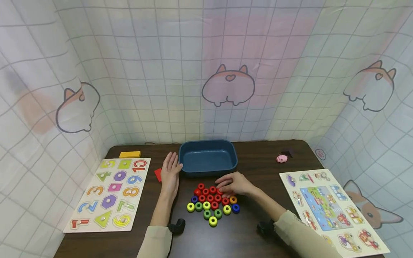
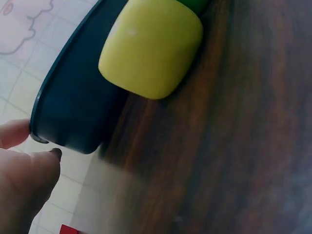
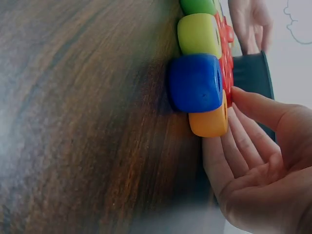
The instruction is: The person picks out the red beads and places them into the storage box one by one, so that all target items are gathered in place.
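My left hand (image 1: 170,173) lies along the left side of the blue tray (image 1: 208,172), fingers straight and its thumb at the rim. In the left wrist view the fingertips meet the tray's edge. My right hand (image 1: 237,183) is at the back right of a cluster of coloured beads, with a red bead (image 1: 219,191) between its thumb and fingers. In the right wrist view the thumb tip is on that red bead, and an orange bead (image 3: 209,121) and a blue bead (image 3: 195,83) partly hide the fingers.
Yellow beads (image 1: 213,221), green beads (image 1: 207,214) and several red ones lie in front of the tray. A number puzzle board (image 1: 108,195) lies left, a picture puzzle board (image 1: 332,211) right. A yellow block (image 1: 130,154), a red piece (image 1: 158,174) and a pink pig figure (image 1: 281,158) are farther back.
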{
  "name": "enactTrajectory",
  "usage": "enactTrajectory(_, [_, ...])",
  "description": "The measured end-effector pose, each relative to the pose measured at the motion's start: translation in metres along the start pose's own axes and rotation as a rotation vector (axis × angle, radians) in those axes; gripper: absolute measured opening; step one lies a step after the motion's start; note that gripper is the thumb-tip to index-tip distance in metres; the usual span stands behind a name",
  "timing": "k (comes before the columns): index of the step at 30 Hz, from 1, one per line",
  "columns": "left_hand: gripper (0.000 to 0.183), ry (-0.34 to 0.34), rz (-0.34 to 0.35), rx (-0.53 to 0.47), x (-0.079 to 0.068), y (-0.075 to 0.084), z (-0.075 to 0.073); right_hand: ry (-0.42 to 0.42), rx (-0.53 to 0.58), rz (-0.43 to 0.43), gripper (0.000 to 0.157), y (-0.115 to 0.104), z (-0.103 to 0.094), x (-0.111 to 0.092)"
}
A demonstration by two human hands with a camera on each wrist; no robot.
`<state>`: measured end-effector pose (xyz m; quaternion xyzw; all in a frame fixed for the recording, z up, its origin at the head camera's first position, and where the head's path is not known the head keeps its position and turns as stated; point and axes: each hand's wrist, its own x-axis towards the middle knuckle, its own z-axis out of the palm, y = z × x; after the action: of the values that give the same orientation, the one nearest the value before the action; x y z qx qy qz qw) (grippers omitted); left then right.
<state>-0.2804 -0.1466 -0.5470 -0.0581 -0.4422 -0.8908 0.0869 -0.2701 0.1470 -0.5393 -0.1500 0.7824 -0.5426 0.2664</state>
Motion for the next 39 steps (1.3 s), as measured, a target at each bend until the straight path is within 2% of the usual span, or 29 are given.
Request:
enactTrajectory(6, [0.07, -0.006, 0.001, -0.073, 0.001, 0.002, 0.003, 0.015, 0.059, 0.026, 0.034, -0.003, -0.003, -0.002])
enactTrajectory(11, [0.071, 0.017, 0.003, -0.109, 0.002, 0.0, 0.001, -0.022, 0.101, 0.02, 0.038, -0.01, -0.011, -0.005])
enactTrajectory(16, [0.071, 0.052, 0.004, -0.123, 0.003, -0.005, -0.004, -0.081, 0.117, -0.001, 0.039, -0.033, -0.02, -0.007])
enactTrajectory(19, [0.071, 0.061, 0.015, -0.1, 0.003, -0.006, -0.007, -0.093, 0.119, -0.02, 0.038, -0.05, -0.026, -0.003])
enactTrajectory(24, [0.071, 0.075, 0.026, -0.063, 0.005, -0.005, -0.01, -0.099, 0.108, -0.026, 0.038, -0.076, -0.035, 0.015])
enactTrajectory(31, [0.071, 0.071, 0.025, -0.047, 0.007, -0.004, -0.009, -0.091, 0.079, -0.02, 0.038, -0.099, -0.045, 0.05])
enactTrajectory(39, [0.073, 0.089, 0.016, -0.017, 0.003, -0.007, -0.007, -0.063, 0.082, 0.057, 0.039, -0.118, -0.042, 0.09])
